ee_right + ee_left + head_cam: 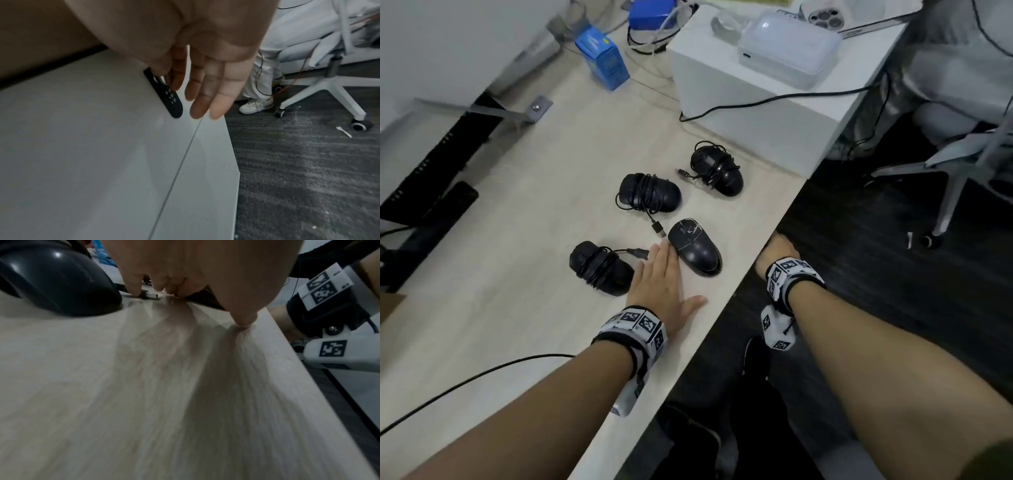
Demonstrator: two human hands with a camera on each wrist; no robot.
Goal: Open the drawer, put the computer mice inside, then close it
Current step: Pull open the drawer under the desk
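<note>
L hand (659, 277) flat on bench (517, 308), fingers straight, btwn two of four mice (647, 192). R hand (207, 78) below bench edge, fingers straight, by shut drawer (102, 146).

Four black mice on the desk, drawer shut below its edge.

Three mice have their cords wound round the body: the far mouse (717, 170) nearest the white box, the middle mouse (650, 193) just left of it, and the left mouse (601, 268) nearest the viewer, each with a USB plug trailing loose. The fourth mouse (695, 247) lies nearest the desk edge, glossy, bare of wound cord, its top scuffed with pale marks. All four rest upright and apart. The drawer (102, 146) shows a pale grey flat front with a thin seam, closed, under the desk edge.
</note>
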